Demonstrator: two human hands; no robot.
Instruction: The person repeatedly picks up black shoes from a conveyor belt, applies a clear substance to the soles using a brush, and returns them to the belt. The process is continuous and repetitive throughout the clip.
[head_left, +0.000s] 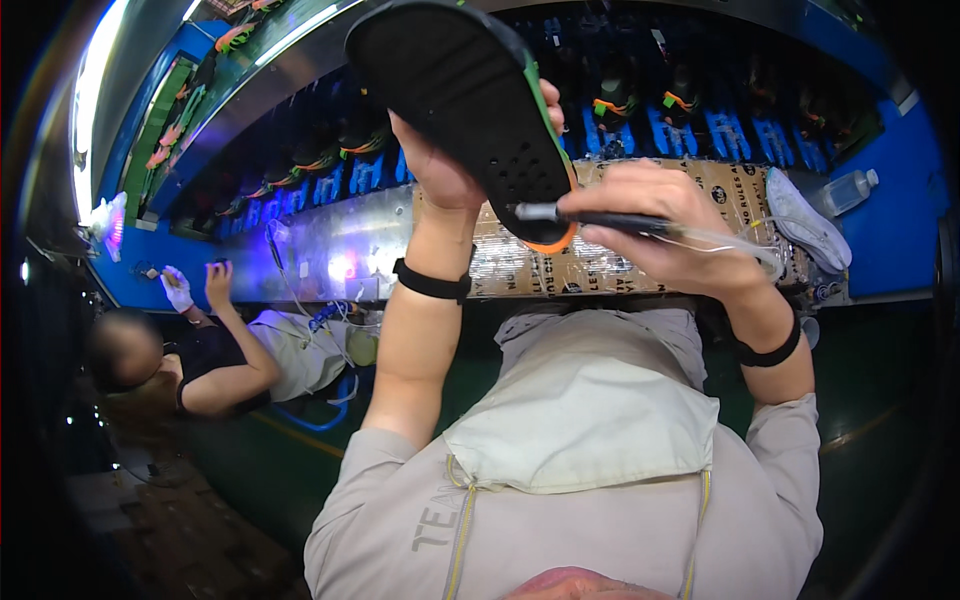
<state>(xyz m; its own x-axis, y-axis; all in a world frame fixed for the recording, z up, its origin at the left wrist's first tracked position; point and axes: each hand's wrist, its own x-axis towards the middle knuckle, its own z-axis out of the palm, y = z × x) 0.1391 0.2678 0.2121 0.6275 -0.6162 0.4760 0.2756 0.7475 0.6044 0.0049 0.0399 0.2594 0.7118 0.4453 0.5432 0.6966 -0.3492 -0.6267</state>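
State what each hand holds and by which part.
The left hand grips the black insole along its lower edge. The right hand holds a thin dark tool mid-shaft, its tip at the insole's orange heel end.

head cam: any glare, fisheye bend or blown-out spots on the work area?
Head view: strong fisheye bend along the conveyor edge, black vignette in the corners; a light strip at upper left is blown out; glare on the shiny bench top. The left hand, the black insole and the right hand with the pen-like tool are evenly lit and sharp.
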